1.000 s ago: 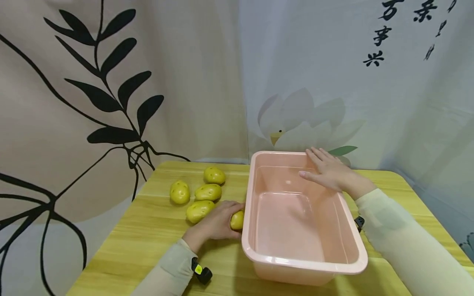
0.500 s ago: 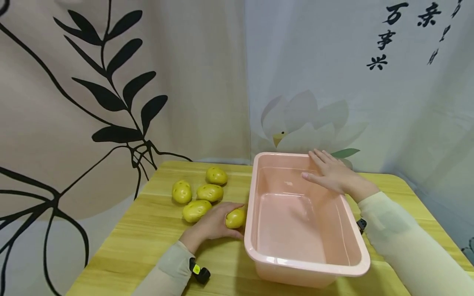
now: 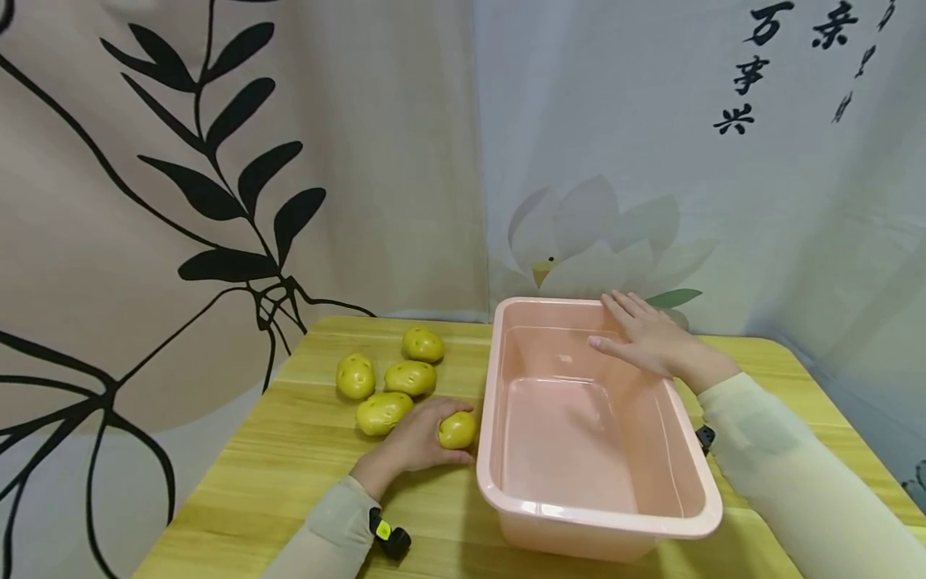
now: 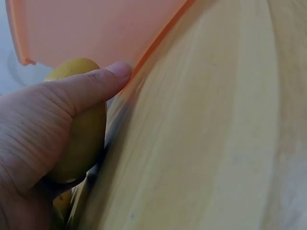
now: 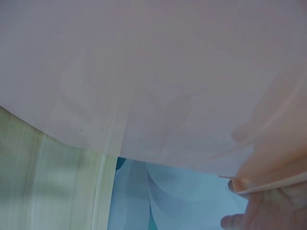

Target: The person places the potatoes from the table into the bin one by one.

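Observation:
My left hand curves around a yellow potato on the wooden table, just left of the pink basin. In the left wrist view the thumb lies across this potato, and the basin wall rises behind it. My right hand holds the basin's far right corner, thumb inside and fingers over the rim. From the right wrist, fingertips show outside the rim, and the thumb is a dim shape through the wall. Nothing lies on the visible basin floor.
Several more potatoes lie left of the basin, the nearest one close by my left hand. The wooden table ends at a printed curtain behind. Black wrist cameras sit on the sleeves.
My left hand and its potato have shifted slightly left, away from the basin, and the nearest loose potato has shifted left too. The right hand stays on the rim.

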The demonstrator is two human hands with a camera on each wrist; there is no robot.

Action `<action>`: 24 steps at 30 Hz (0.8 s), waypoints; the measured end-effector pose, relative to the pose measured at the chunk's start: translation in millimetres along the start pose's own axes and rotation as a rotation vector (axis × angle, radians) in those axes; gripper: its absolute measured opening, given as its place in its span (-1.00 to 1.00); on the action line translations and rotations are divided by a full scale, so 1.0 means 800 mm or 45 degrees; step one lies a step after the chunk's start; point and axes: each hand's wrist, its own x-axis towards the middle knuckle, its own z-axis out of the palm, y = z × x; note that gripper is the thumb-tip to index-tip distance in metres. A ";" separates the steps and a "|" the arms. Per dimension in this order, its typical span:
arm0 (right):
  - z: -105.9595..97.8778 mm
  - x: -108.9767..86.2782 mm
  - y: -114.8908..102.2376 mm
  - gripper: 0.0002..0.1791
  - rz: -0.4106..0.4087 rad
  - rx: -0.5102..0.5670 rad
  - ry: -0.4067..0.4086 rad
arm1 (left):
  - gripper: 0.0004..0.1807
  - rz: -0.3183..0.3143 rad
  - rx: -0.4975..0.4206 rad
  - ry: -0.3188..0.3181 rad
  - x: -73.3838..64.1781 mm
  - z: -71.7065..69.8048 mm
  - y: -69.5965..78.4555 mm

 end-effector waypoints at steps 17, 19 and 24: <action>-0.003 0.000 -0.002 0.01 -0.014 -0.002 0.000 | -0.18 -0.007 -0.047 0.073 0.000 0.005 -0.003; -0.003 0.000 -0.002 0.01 -0.015 0.000 -0.002 | -0.19 -0.014 -0.071 0.098 0.000 0.005 -0.002; -0.004 0.000 -0.003 0.01 -0.015 -0.001 -0.010 | -0.26 -0.017 -0.149 0.182 0.000 0.004 0.001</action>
